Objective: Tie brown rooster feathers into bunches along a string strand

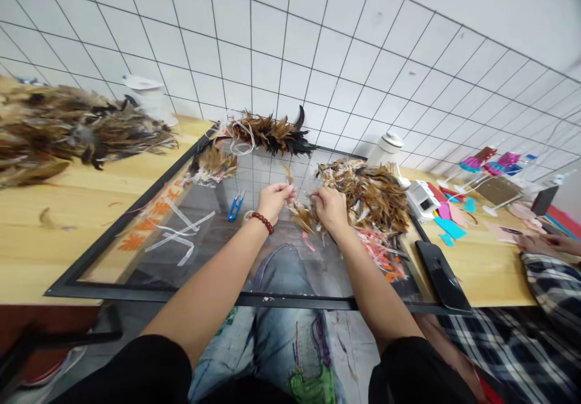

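My left hand (276, 202) is closed in a pinch above the glass panel, with a red bead bracelet on its wrist. A small brown feather (288, 174) stands up from its fingertips. My right hand (330, 209) is also pinched, a short gap away; what its fingers hold is too small to make out. Under and between the hands lie a few loose brown feathers (302, 217). Beside my right hand spreads a large pile of brown feathers (370, 195). Blue thread snips (236, 206) lie on the glass left of my left hand.
A black frame (149, 293) borders the glass. White strips (181, 231) lie at left, a dark feather bundle (272, 132) at the back. A phone (442, 275) rests on the right edge, near a white bottle (385, 148). Another person's hand (540, 245) is at far right.
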`<state>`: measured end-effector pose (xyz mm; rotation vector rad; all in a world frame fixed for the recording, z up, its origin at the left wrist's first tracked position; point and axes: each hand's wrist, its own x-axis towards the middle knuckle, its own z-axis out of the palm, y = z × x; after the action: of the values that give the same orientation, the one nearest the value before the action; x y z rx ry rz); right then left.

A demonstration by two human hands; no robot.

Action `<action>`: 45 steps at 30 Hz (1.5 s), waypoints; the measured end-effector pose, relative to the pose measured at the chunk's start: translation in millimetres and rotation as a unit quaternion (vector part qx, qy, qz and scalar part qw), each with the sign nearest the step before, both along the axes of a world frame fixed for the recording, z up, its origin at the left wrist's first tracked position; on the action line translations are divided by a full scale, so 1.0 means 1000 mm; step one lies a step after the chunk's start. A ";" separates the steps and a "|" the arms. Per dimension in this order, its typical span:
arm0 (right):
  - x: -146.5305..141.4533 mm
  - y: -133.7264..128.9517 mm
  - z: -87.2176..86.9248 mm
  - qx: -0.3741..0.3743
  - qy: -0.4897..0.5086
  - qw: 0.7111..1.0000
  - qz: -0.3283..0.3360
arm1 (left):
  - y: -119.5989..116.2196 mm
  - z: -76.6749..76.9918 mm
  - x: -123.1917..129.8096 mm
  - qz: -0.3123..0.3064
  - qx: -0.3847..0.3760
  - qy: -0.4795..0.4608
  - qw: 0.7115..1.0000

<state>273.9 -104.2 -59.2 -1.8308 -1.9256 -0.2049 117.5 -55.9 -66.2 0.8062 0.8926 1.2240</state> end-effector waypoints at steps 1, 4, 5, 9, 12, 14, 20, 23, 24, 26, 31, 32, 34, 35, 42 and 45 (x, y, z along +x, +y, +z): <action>0.001 -0.002 0.002 0.017 0.000 1.000 0.012 | 0.000 0.000 0.000 0.004 0.002 0.003 1.000; 0.000 -0.004 0.004 0.048 -0.003 0.998 0.041 | 0.000 0.001 -0.001 0.008 0.017 0.025 1.000; 0.000 -0.004 0.005 0.053 -0.007 0.997 0.051 | -0.001 0.002 0.000 0.004 0.019 0.034 0.999; -0.003 -0.005 0.004 0.062 -0.042 0.993 0.092 | -0.006 0.006 0.001 -0.047 0.001 0.046 0.998; -0.004 -0.006 0.003 0.058 -0.066 0.990 0.109 | -0.009 0.008 0.001 -0.086 -0.021 0.056 0.994; -0.004 -0.006 0.001 0.059 -0.076 0.988 0.117 | -0.009 0.009 0.001 -0.106 -0.036 0.071 0.991; -0.006 -0.006 0.001 0.078 -0.078 0.986 0.128 | -0.009 0.008 -0.003 -0.198 -0.045 0.109 0.973; -0.003 -0.007 0.004 0.080 -0.067 0.988 0.116 | -0.009 0.009 -0.003 -0.216 -0.040 0.135 0.966; 0.000 -0.007 0.006 0.081 -0.054 0.991 0.095 | -0.009 0.010 -0.004 -0.200 -0.036 0.137 0.970; 0.007 -0.006 0.008 0.079 -0.016 0.996 0.027 | -0.007 0.011 -0.004 -0.137 -0.035 0.114 0.983; 0.012 0.006 0.004 -0.011 0.040 0.997 -0.059 | -0.002 0.013 -0.007 -0.026 -0.054 0.020 0.998; 0.008 0.009 0.001 -0.030 0.036 0.997 -0.063 | -0.003 0.013 -0.007 -0.026 -0.057 0.017 0.998; 0.000 0.013 -0.003 -0.062 0.016 0.995 -0.072 | -0.004 0.014 -0.006 -0.029 -0.066 0.019 0.997; -0.004 0.015 -0.005 -0.072 0.003 0.995 -0.072 | -0.004 0.013 -0.005 -0.031 -0.069 0.021 0.997; 0.002 0.009 -0.004 0.003 0.090 0.996 -0.027 | -0.005 0.014 -0.004 -0.024 -0.054 0.010 0.998; 0.005 0.004 0.004 0.013 0.106 0.994 0.011 | -0.005 0.014 -0.005 -0.031 -0.054 0.013 0.998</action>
<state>279.3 -100.2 -55.5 -1.7379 -1.7859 -0.0262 112.3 -60.5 -52.2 0.7588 0.9411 1.1035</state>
